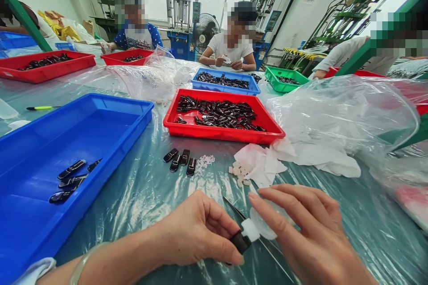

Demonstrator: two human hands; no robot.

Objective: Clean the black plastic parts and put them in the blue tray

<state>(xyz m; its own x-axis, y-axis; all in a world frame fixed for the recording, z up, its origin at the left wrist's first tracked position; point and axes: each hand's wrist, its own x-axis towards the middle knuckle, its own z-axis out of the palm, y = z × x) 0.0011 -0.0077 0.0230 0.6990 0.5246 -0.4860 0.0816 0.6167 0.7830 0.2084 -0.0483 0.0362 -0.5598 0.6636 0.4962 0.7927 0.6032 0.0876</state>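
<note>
My left hand [200,231] pinches a small black part [240,242] between thumb and fingers, low in the middle of the view. A white translucent piece [250,230] touches the right end of that part. Beside it, my right hand [310,227] has its fingers stretched out and apart. A clear round thing [264,220] lies partly behind the right fingers. Dark tweezers [234,208] rest on the table between the hands. Several black parts [184,156] lie farther forward, next to a pile of tiny white bits [204,163].
A red tray [224,137] full of black parts stands ahead. The blue tray [130,131] on the left holds several. White tissue [262,164] and small pale blocks [240,173] lie front right, near plastic sheeting [347,116]. Other people [234,44] sit across the table.
</note>
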